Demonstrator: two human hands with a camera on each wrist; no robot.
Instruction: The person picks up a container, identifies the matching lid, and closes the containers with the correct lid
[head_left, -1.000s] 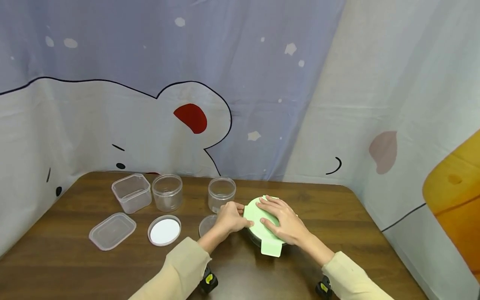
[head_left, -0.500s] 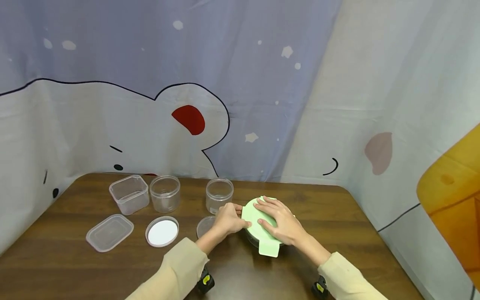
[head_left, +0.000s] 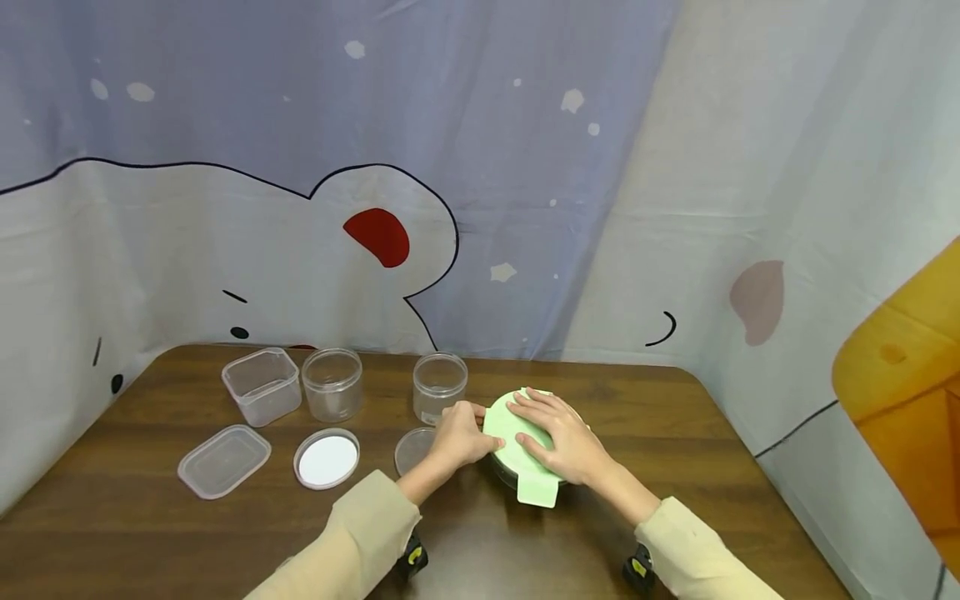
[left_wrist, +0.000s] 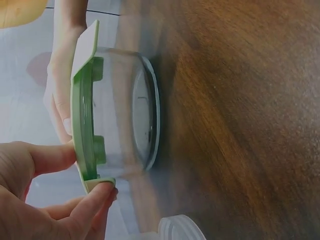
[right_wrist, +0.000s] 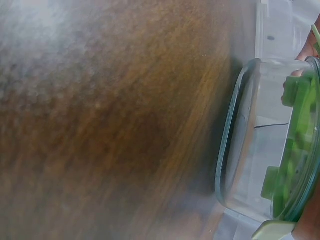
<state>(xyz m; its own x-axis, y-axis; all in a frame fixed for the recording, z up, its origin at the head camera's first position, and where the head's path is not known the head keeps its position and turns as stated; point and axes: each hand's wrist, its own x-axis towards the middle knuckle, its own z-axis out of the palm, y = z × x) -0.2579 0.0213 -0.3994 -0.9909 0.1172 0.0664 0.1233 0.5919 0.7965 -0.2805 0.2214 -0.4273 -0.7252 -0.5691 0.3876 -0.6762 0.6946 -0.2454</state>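
A round glass food container (left_wrist: 117, 115) stands on the table, topped by a pale green snap lid (head_left: 501, 423) with clip flaps at its rim. My left hand (head_left: 457, 437) pinches one flap at the lid's left edge, thumb on top and fingertips curled under it, as the left wrist view shows. My right hand (head_left: 562, 442) lies on the lid's top with its fingers spread and straight. The front flap (head_left: 537, 490) sticks outward from the rim. In the right wrist view, the glass wall (right_wrist: 260, 145) and green underside of the lid show.
Left of the container stand a clear round jar (head_left: 440, 387), a larger clear jar (head_left: 333, 385) and a rectangular plastic box (head_left: 262, 387). Before them lie a clear round lid (head_left: 412, 452), a white-centred lid (head_left: 327, 460) and a rectangular lid (head_left: 224, 462). A printed curtain (head_left: 525, 167) hangs behind the table.
The head view shifts slightly. Both hands keep their places on the green lid, and the container has not visibly moved.
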